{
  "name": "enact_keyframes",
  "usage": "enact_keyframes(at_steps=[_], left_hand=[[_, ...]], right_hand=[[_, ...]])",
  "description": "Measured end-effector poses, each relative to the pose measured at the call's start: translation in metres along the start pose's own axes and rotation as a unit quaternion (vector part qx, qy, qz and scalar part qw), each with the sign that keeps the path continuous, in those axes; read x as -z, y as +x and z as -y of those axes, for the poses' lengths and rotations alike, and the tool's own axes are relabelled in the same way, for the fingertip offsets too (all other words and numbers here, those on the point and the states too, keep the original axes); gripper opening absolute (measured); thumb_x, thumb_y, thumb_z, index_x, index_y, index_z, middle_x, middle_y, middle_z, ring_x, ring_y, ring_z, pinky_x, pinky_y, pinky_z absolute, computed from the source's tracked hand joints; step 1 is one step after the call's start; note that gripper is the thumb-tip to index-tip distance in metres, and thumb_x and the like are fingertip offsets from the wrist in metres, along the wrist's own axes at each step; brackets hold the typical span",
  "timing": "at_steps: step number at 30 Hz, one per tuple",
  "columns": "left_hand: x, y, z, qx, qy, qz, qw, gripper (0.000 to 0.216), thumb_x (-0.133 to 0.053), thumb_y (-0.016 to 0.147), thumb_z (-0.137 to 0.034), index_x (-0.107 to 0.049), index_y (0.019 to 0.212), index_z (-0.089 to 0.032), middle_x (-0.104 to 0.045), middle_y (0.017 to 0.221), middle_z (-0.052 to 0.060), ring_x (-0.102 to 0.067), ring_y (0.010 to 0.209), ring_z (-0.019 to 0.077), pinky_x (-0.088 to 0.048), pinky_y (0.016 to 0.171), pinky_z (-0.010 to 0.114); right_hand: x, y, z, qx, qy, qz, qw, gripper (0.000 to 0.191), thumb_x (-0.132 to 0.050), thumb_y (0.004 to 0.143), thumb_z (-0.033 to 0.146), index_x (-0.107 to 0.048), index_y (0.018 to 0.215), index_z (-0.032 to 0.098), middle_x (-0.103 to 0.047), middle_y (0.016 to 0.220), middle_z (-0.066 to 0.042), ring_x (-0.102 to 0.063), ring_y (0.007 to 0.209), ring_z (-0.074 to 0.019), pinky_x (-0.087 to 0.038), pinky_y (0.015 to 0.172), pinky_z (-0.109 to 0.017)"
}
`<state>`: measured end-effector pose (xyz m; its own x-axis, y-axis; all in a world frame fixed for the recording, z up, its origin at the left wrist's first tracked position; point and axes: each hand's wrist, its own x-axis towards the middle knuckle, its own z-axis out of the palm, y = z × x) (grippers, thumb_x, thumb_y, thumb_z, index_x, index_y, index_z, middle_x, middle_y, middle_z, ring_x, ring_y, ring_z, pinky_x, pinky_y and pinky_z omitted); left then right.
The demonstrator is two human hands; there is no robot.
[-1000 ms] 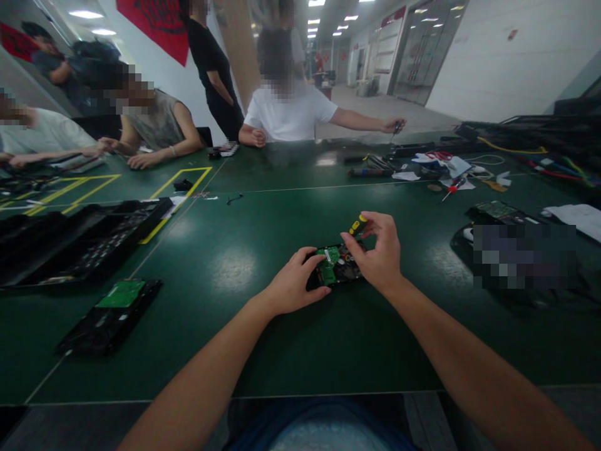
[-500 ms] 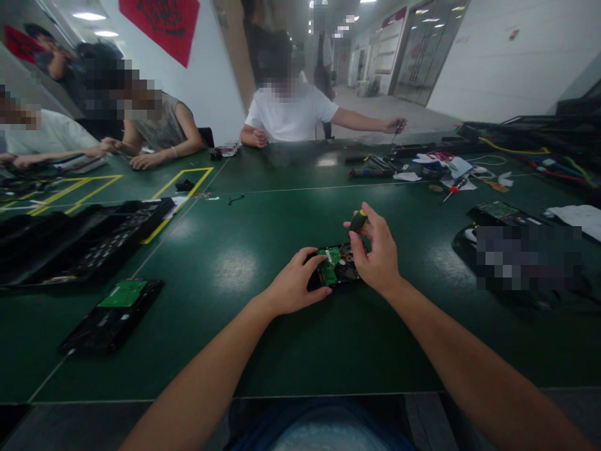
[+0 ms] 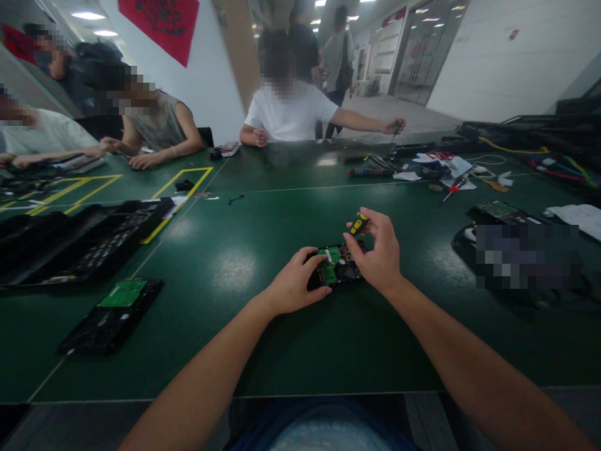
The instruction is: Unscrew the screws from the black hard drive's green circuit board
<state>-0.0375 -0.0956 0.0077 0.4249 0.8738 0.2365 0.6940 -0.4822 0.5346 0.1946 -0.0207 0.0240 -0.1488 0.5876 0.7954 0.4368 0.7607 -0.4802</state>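
In front of me on the green table lies a black device with an exposed green circuit board (image 3: 331,255), much like a hard drive. My left hand (image 3: 297,282) grips its left end, with the thumb along the near edge and the fingers over the far side and board. Between the thumb and fingers of my right hand (image 3: 379,254) is the black-and-yellow handle of a screwdriver (image 3: 359,224), held above the device's right part. Its shaft and tip are hard to make out. The right hand covers the device's right end.
A similar black device with a green board (image 3: 123,294) lies at left, near a long black tray-like housing (image 3: 94,250). On the right are a partly blurred pile (image 3: 521,257), a red screwdriver (image 3: 453,189) and cables. Co-workers sit across the table, one in a white shirt (image 3: 293,116).
The screwdriver handle has turned in my right fingers, showing more yellow, and the hand has shifted slightly. My left hand stays on the device. People in the background have moved.
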Motion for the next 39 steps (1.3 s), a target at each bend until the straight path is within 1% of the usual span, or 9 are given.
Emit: enact_keyframes(at_steps=[5,11,16,20,24,29,32,36,39], left_hand=[[0.0,0.0,0.001,0.001,0.002,0.003,1.0,0.076,-0.079,0.088,-0.046,-0.049,0.153,-0.024,-0.043,0.158,0.017,-0.051,0.144,0.0386,-0.049,0.118,0.057],[0.0,0.0,0.0,0.003,0.003,0.005,1.0,0.075,-0.078,0.089,-0.046,-0.048,0.153,-0.023,-0.042,0.158,0.017,-0.05,0.144,0.0379,-0.048,0.119,0.056],[-0.001,0.0,0.001,0.0,0.003,0.005,1.0,0.076,-0.078,0.088,-0.047,-0.048,0.153,-0.023,-0.042,0.158,0.017,-0.05,0.144,0.038,-0.048,0.12,0.056],[-0.001,0.0,0.001,-0.001,0.003,0.001,1.0,0.075,-0.079,0.088,-0.047,-0.049,0.153,-0.024,-0.043,0.158,0.017,-0.05,0.145,0.0383,-0.048,0.119,0.057],[0.001,0.0,-0.001,-0.002,0.004,0.002,1.0,0.074,-0.078,0.088,-0.046,-0.049,0.153,-0.025,-0.043,0.158,0.017,-0.05,0.144,0.038,-0.048,0.119,0.057],[0.002,0.0,-0.002,0.003,0.005,0.006,1.0,0.074,-0.078,0.089,-0.046,-0.049,0.153,-0.023,-0.042,0.158,0.017,-0.05,0.144,0.0382,-0.048,0.119,0.057],[0.002,0.0,-0.001,0.0,0.005,0.006,1.0,0.074,-0.078,0.089,-0.046,-0.048,0.153,-0.023,-0.042,0.158,0.017,-0.049,0.145,0.0383,-0.048,0.119,0.057],[0.001,0.0,0.0,-0.003,0.003,0.001,1.0,0.074,-0.079,0.088,-0.045,-0.049,0.153,-0.025,-0.042,0.158,0.016,-0.049,0.145,0.0382,-0.047,0.12,0.058],[0.0,0.0,0.001,-0.003,0.001,0.0,1.0,0.075,-0.079,0.087,-0.045,-0.049,0.153,-0.025,-0.043,0.158,0.016,-0.049,0.146,0.0382,-0.047,0.12,0.057]], right_hand=[[-0.001,-0.001,-0.001,-0.001,-0.019,0.0,1.0,0.072,-0.069,0.094,0.026,-0.039,0.158,0.037,-0.059,0.139,-0.01,-0.066,0.109,-0.0289,-0.064,0.089,-0.052],[0.001,0.0,0.001,0.02,-0.038,0.002,0.999,0.069,-0.066,0.096,0.025,-0.04,0.158,0.035,-0.06,0.136,-0.011,-0.064,0.107,-0.0281,-0.063,0.087,-0.05],[-0.001,0.0,-0.002,-0.012,-0.025,-0.007,1.0,0.068,-0.067,0.094,0.027,-0.039,0.156,0.034,-0.06,0.141,-0.011,-0.068,0.106,-0.0276,-0.064,0.088,-0.05],[-0.002,-0.001,-0.004,-0.023,-0.03,-0.019,0.999,0.068,-0.07,0.092,0.028,-0.04,0.153,0.033,-0.061,0.14,-0.011,-0.069,0.102,-0.0264,-0.064,0.084,-0.048],[0.0,-0.001,-0.002,-0.016,-0.061,-0.007,0.998,0.067,-0.072,0.093,0.032,-0.043,0.153,0.033,-0.062,0.137,-0.01,-0.067,0.093,-0.0241,-0.063,0.081,-0.047],[0.004,0.001,0.005,-0.003,-0.06,0.014,0.998,0.066,-0.069,0.096,0.036,-0.043,0.157,0.034,-0.066,0.132,-0.009,-0.067,0.096,-0.0259,-0.062,0.086,-0.049],[0.007,0.004,0.009,-0.008,-0.039,0.023,0.999,0.058,-0.062,0.101,0.037,-0.045,0.157,0.035,-0.067,0.134,-0.009,-0.068,0.101,-0.0272,-0.06,0.093,-0.052],[0.013,0.008,0.013,-0.006,-0.009,0.02,1.0,0.042,-0.051,0.107,0.037,-0.055,0.149,0.036,-0.07,0.133,-0.007,-0.067,0.117,-0.028,-0.057,0.104,-0.054],[0.014,0.01,0.016,-0.047,0.057,0.013,0.997,0.033,-0.049,0.109,0.039,-0.063,0.138,0.037,-0.072,0.131,-0.005,-0.069,0.12,-0.0259,-0.061,0.099,-0.05]])
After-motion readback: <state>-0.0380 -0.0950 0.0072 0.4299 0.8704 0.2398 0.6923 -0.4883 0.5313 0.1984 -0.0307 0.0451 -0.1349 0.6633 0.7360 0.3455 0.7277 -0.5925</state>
